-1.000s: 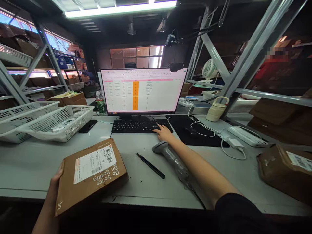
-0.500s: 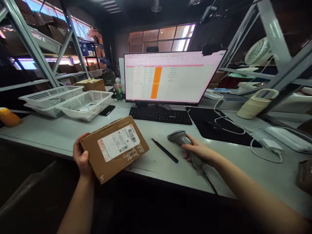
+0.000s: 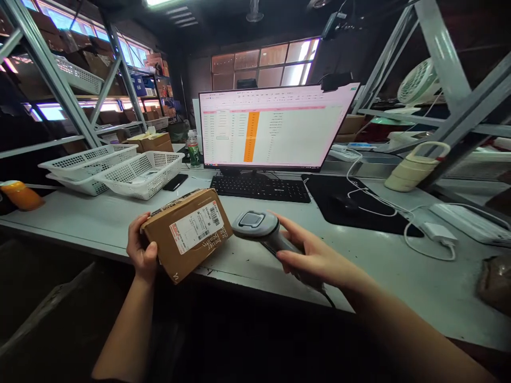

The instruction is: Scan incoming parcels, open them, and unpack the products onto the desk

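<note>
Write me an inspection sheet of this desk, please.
Surface: grey table, scuffed front edge.
Job's things: cardboard box with shipping label, tilted; handheld scanner close beside it.
Clutter: white baskets, phone, bottle, keyboard, mouse on black mat.
Hands: left hand grips the box; right hand grips the scanner.
Cables: white cable across the mat to a charger; dark scanner cord.
Surroundings: monitor showing a spreadsheet, metal shelving, fan.

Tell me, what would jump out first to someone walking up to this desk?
The bright monitor at the back of the desk, with a spreadsheet and one orange column, dominates the dim room. In front, the left hand holds a labelled cardboard box at the desk edge, and the right hand grips a grey barcode scanner beside it.
</note>
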Available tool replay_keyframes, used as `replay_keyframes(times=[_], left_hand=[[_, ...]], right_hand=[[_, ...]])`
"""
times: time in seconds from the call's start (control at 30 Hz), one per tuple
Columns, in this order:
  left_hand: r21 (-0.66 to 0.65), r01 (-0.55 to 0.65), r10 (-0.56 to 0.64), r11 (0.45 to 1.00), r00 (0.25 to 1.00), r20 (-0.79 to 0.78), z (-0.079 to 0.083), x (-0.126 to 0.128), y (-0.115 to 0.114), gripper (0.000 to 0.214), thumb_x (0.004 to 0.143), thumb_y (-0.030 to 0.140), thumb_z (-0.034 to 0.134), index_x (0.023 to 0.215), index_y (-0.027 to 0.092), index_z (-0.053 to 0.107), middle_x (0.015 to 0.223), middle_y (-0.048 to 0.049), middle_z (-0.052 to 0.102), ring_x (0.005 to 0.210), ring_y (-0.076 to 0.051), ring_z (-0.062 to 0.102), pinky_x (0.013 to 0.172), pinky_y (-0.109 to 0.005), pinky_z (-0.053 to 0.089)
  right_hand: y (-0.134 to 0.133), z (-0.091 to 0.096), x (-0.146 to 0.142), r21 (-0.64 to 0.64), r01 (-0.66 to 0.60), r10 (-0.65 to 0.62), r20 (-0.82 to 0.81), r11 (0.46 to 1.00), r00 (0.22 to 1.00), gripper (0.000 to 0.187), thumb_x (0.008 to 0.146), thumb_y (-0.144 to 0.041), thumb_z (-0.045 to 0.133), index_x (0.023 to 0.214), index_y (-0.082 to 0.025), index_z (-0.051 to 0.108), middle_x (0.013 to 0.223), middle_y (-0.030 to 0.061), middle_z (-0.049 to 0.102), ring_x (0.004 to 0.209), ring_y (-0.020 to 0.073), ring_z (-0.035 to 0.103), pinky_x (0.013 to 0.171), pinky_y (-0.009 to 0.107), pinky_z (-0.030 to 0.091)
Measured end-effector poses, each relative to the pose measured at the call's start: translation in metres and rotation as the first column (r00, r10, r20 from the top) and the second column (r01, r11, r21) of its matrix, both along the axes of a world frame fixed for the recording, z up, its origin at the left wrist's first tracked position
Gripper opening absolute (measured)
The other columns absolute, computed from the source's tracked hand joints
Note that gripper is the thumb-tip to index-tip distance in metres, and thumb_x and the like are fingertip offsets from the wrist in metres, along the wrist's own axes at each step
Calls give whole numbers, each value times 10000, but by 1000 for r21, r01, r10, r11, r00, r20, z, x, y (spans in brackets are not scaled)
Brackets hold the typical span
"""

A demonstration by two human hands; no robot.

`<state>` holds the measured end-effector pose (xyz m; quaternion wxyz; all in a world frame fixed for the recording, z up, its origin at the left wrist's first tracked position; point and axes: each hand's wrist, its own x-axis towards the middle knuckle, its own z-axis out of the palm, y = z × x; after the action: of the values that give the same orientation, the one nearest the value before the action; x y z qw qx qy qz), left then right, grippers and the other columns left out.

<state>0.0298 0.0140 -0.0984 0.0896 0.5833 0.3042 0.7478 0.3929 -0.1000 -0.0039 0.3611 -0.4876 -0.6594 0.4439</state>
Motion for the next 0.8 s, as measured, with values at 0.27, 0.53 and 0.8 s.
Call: replay_keyframes(times=[0.27, 0.53, 0.8], left_hand=[[-20, 38, -37, 999, 999, 34, -1, -1, 1, 563, 767, 470, 630, 1263, 203, 631, 1319, -108, 618, 1264, -325, 556, 1098, -446, 437], [-34, 10, -10, 999, 1000, 7, -1, 0, 0, 582, 758, 504, 614, 1251, 195, 611, 1318, -122, 605, 1270, -346, 552, 1100, -476, 442], [-62, 49, -53, 997, 996, -70, 6, -3, -11, 493, 724, 489, 720, 1119, 221, 598, 1268, -112, 602, 1342, -368, 506, 1191, -556, 357]], right_hand=[[-37, 23, 8, 217, -32, -16, 217, 976, 976, 852, 850, -291, 680, 1626, -333, 332, 1264, 73, 691, 840, 203, 707, 657, 286, 617], [-14, 16, 31, 89, 86, -98, 152, 992, 983, 870, 882, -332, 664, 1649, -272, 258, 883, 23, 683, 642, 168, 670, 530, 265, 565], [76, -67, 88, 51, 280, -280, 354, 959, 893, 655, 972, -411, 550, 1570, -185, 409, 808, 10, 721, 616, 176, 689, 607, 305, 593]])
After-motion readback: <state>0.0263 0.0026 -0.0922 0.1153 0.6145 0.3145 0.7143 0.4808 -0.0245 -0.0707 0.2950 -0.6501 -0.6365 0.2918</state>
